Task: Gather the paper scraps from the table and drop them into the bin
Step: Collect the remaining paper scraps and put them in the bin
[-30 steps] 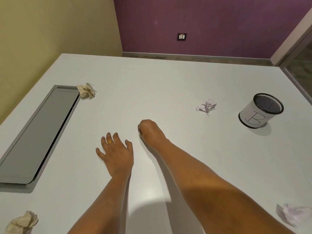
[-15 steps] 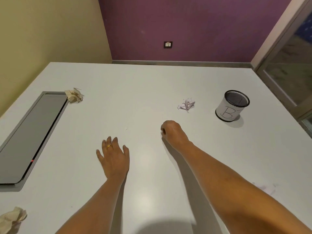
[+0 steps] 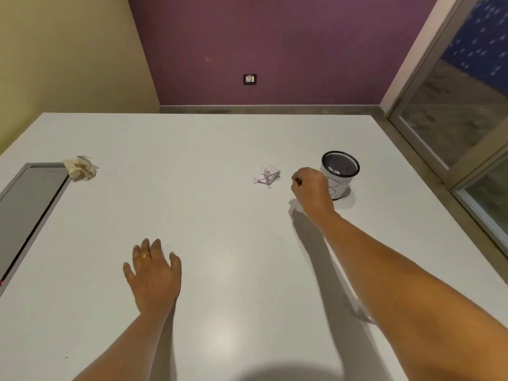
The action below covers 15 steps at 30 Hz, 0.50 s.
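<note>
A small black mesh bin (image 3: 344, 171) with a white label stands on the white table (image 3: 220, 215) at the right; a pale bit of paper shows inside it. My right hand (image 3: 312, 188) hovers just left of the bin, overlapping its side. Its fingers are curled and pinched together, with a tiny pale scrap barely showing at the fingertips. A crumpled white scrap (image 3: 267, 175) lies on the table just left of that hand. At the far left lies a crumpled beige scrap (image 3: 80, 168). My left hand (image 3: 154, 273) rests flat on the table, fingers spread.
A grey recessed panel (image 3: 30, 210) is set into the table's left side, right beside the beige scrap. A glass door (image 3: 467, 127) runs along the right, past the table's edge. Purple and yellow walls stand behind the table.
My right hand has risen from the table's middle and travelled right to the bin, fingers still curled. The view has swung right and up. My left hand stays flat in place.
</note>
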Available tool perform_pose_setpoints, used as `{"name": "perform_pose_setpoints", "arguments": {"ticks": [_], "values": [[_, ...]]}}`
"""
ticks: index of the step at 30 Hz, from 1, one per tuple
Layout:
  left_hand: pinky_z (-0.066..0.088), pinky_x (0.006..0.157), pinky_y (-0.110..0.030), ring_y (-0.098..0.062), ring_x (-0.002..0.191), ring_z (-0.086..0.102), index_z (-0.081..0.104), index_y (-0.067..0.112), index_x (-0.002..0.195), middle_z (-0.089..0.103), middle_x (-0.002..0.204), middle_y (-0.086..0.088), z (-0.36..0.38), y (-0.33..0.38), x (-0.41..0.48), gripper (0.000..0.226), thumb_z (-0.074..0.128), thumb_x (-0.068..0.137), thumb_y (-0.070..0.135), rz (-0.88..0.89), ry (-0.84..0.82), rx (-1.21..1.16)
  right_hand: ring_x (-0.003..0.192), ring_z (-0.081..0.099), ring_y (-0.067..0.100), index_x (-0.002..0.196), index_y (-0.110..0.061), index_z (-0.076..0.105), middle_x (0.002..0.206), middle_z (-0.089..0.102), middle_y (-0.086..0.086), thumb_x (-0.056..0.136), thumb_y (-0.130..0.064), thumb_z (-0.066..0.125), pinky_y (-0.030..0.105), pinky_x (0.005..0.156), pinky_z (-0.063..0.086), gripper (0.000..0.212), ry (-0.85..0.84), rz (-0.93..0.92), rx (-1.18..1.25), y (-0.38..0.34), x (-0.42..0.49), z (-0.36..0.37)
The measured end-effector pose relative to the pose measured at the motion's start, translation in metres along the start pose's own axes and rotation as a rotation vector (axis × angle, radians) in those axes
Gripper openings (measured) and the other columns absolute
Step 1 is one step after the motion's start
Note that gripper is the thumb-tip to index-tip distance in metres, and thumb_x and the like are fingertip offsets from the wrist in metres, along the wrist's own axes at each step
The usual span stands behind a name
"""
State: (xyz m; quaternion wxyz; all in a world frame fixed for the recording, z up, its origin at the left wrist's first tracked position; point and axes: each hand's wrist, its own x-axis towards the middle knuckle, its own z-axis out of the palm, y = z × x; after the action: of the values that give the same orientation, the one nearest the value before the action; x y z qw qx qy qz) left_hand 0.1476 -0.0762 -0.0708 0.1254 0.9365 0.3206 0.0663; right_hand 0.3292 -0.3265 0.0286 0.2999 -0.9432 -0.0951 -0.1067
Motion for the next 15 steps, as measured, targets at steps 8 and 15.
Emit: {"name": "perform_pose_setpoints", "arguments": {"ticks": [8, 15], "values": [[0.024, 0.107, -0.060, -0.039, 0.135, 0.033, 0.046, -0.001, 0.128, 0.043, 0.140, -0.024, -0.005, 0.006, -0.001, 0.055, 0.035, 0.085, 0.031, 0.001, 0.019, -0.011, 0.098, 0.060, 0.039, 0.093, 0.012, 0.065, 0.104, 0.066, 0.027, 0.084, 0.006, 0.050, 0.043, 0.087, 0.050, 0.019, 0.178, 0.223, 0.013, 0.040, 0.037, -0.045], [0.023, 0.107, -0.060, -0.038, 0.135, 0.033, 0.048, -0.002, 0.126, 0.044, 0.139, -0.024, -0.005, 0.009, -0.003, 0.060, 0.031, 0.080, 0.033, -0.005, 0.040, -0.028, 0.096, 0.059, 0.037, 0.093, 0.009, 0.065, 0.100, 0.064, 0.025, 0.088, 0.004, 0.045, 0.042, 0.086, 0.048, 0.021, 0.099, 0.247, -0.022, 0.048, 0.046, -0.036]]}}
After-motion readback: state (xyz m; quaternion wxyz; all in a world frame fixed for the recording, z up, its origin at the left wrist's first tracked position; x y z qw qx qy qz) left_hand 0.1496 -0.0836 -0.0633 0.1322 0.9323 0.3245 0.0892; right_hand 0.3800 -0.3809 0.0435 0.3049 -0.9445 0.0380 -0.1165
